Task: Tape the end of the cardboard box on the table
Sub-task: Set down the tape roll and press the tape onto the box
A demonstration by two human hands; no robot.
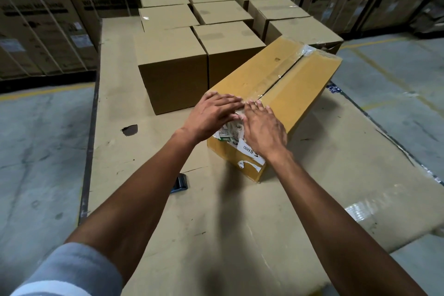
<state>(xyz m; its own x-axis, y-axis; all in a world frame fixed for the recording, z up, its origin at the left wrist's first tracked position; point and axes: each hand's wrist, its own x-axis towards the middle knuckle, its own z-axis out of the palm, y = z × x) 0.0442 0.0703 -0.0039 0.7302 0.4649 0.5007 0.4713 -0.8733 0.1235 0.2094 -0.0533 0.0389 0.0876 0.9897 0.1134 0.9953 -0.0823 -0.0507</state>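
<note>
Pressing flat on the near end of the long yellow cardboard box [276, 84], both hands lie open with fingers spread and hold nothing: the left hand [211, 115] covers the top corner, the right hand [263, 127] lies just beside it over the end face, their fingertips nearly touching at the centre seam. The box sits at an angle in the middle of the frame on the cardboard-covered worktop [216, 235], its far end toward the upper right, where clear tape [292, 61] runs along the top seam. A torn white label [240, 149] shows on the near face under the hands. Plain brown cartons [173, 65] stand in rows behind it, in the upper middle of the frame. A small dark object [179, 184], possibly a tape tool, lies on the worktop at lower left of the box, though I cannot tell for sure. The step looks like smoothing tape over the end; doing it well means rubbing outward from the seam and wrapping the strip firmly over the edge, while keeping the flaps level.
</note>
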